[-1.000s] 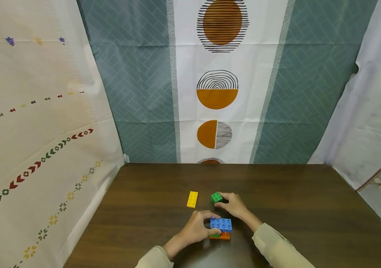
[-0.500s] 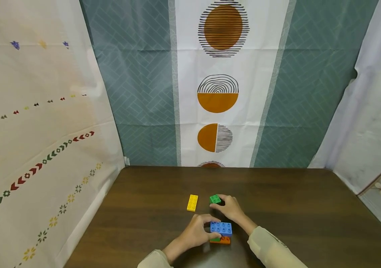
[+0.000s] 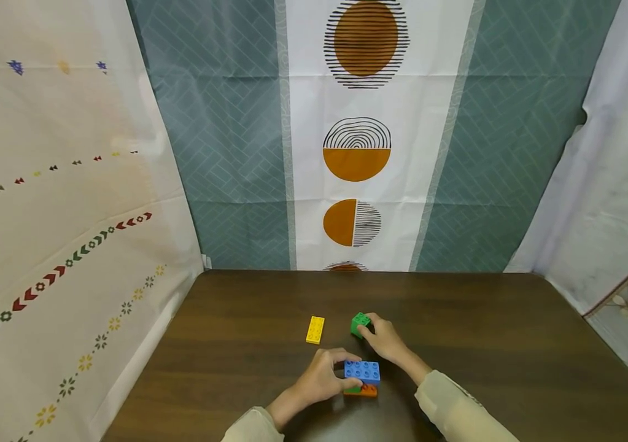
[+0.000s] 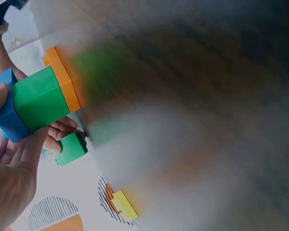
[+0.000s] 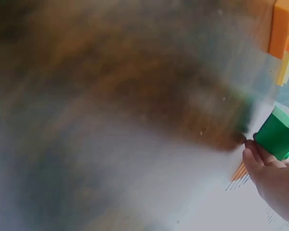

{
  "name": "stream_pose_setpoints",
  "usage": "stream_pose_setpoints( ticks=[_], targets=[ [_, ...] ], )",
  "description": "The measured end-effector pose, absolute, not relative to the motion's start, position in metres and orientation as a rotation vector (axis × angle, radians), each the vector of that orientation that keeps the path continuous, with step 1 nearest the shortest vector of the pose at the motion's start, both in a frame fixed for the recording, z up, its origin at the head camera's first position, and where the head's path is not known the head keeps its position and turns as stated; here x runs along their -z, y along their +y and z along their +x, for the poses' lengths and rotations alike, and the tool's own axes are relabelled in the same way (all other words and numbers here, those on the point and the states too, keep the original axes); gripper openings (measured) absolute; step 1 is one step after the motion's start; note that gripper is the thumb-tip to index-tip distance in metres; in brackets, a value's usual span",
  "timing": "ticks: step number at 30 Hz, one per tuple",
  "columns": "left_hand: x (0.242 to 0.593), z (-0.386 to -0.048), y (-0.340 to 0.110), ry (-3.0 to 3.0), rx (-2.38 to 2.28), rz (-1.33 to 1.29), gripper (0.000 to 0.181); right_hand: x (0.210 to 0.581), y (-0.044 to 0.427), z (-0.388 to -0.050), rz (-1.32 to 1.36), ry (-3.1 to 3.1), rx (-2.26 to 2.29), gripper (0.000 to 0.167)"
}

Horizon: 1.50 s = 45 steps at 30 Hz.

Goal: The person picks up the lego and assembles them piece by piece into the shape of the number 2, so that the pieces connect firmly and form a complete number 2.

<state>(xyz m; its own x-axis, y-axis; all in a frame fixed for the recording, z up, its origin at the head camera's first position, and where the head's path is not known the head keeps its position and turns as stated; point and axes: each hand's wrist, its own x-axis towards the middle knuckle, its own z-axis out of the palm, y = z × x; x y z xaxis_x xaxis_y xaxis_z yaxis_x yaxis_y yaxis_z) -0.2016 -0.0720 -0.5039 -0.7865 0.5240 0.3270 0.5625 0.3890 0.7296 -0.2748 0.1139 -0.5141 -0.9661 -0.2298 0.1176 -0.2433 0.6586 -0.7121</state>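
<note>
Shifted slightly rightward since the earlier frame, pinching small green block point(image 3: 358, 325) with right hand point(image 3: 389, 344); gripping blue brick point(image 3: 366, 370) atop green-and-orange base point(image 4: 42, 97) with left hand point(image 3: 318, 376).

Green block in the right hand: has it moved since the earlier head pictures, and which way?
Yes: the green block has shifted slightly rightward in view, away from the resting yellow brick.

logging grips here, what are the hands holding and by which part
Left hand: the stack, by the left end of its blue top brick. Right hand: the small green brick, by its sides.
</note>
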Motion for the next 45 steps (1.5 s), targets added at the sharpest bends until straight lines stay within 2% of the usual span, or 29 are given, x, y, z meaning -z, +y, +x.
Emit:
stream_pose_setpoints(
  ticks=[7,16,25,45],
  targets=[
    [0.505,-0.201,-0.071,-2.602,1.347,-1.033,0.034,0.504,0.129,-0.264,0.438,-2.870,-1.332,0.042],
    [0.505,-0.201,-0.073,-2.552,1.360,-1.040,0.032,0.482,0.148,-0.245,0.687,-2.826,-1.361,0.047],
    [0.507,-0.200,-0.074,-2.529,1.328,-1.052,0.033,0.463,0.158,-0.217,0.852,-2.788,-1.462,0.044],
    [0.505,-0.201,-0.073,-2.549,1.398,-1.042,0.033,0.451,0.153,-0.190,1.093,-2.842,-1.452,0.044]
  ],
)
